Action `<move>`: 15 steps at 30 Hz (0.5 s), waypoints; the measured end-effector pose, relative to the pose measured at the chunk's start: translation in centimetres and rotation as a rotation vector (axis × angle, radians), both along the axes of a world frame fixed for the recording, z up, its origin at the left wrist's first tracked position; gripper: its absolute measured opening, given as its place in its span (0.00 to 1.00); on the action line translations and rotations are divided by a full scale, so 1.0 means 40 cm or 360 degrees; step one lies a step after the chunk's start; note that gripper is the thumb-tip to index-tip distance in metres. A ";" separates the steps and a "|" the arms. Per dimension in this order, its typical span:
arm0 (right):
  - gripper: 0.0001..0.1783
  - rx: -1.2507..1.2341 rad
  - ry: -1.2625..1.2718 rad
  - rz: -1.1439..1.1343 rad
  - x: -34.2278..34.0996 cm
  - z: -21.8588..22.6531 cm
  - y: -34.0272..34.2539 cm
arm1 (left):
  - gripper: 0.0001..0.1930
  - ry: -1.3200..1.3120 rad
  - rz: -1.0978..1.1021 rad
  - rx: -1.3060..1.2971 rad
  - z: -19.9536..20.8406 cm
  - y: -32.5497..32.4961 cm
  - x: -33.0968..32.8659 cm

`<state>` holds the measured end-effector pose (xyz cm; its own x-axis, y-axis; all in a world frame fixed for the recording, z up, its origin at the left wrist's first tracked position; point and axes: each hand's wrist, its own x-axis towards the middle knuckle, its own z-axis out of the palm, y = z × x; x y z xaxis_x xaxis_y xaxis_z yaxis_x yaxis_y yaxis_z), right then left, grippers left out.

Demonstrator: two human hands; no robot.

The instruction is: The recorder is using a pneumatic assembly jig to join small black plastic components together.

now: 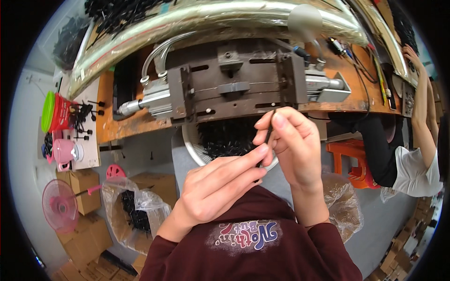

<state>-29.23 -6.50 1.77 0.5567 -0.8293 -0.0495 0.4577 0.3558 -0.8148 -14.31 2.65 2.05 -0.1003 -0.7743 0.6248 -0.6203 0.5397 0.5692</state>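
A thin black rod point(268, 135) is held tilted in front of my chest. My right hand point(296, 140) pinches its upper part between thumb and fingertips. The fingers of my left hand point(211, 187) are closed about its lower end, partly hiding it. Just beyond my hands stands a dark metal fixture point(206, 100) on the bench, with a small grey block point(234, 87) at its middle. Below the bench edge, partly behind my hands, a white basket point(191, 143) holds a heap of thin black pieces point(225, 136).
Silvery cylinders point(157, 102) with clear hoses flank the fixture on a wooden bench point(110, 126). A plastic-wrapped roll point(211, 21) lies behind. Bag-lined boxes point(154, 206) stand at both sides. A pink fan point(60, 206) is at left; another person point(415, 164) sits at right.
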 end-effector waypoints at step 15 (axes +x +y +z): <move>0.10 -0.0111 0.0178 -0.0337 0.045 -0.041 0.023 | 0.12 0.0115 -0.0152 0.0159 -0.012 0.019 0.028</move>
